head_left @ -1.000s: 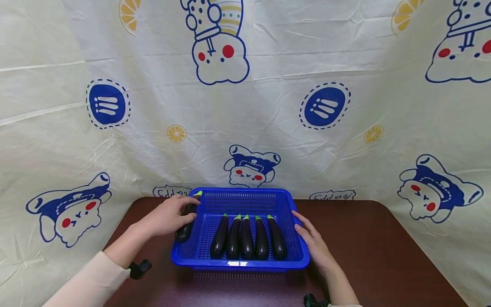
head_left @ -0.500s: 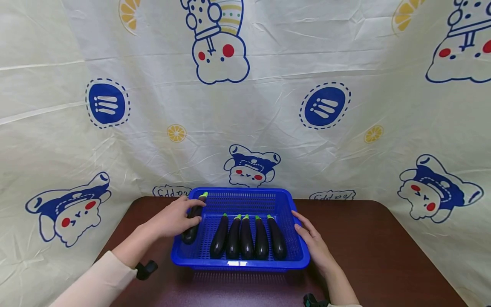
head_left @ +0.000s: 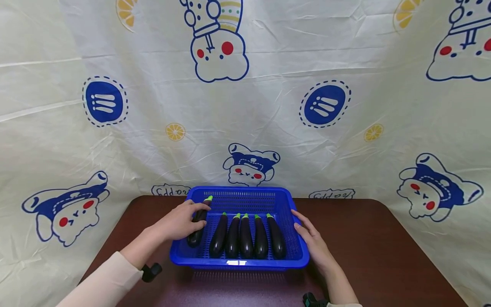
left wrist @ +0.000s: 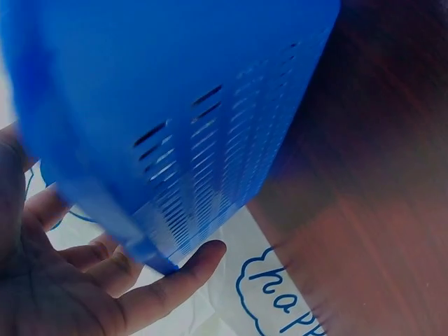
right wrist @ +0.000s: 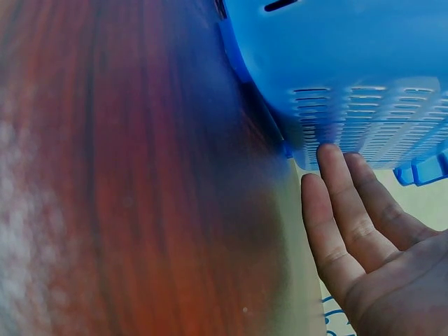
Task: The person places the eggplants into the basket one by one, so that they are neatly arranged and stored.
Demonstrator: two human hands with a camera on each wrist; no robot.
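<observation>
My left hand reaches over the left rim of a blue plastic basket and grips a dark eggplant with a green stem end. That eggplant tilts along the basket's left side, partly hidden by the fingers. Several more eggplants lie side by side on the basket floor. At the right wall, my right hand rests with extended fingers against the basket. In the left wrist view, the basket's outer wall hides the held eggplant. Straight fingers touch the slotted wall in the right wrist view.
The basket stands on a dark brown wooden table, near its back edge. Behind it hangs a pale cloth printed with cartoon figures and orange slices. Dark wrist cameras sit on both wrists.
My left hand has moved right with the eggplant, from above the left rim to inside the basket. The right hand and the other eggplants have stayed in place.
</observation>
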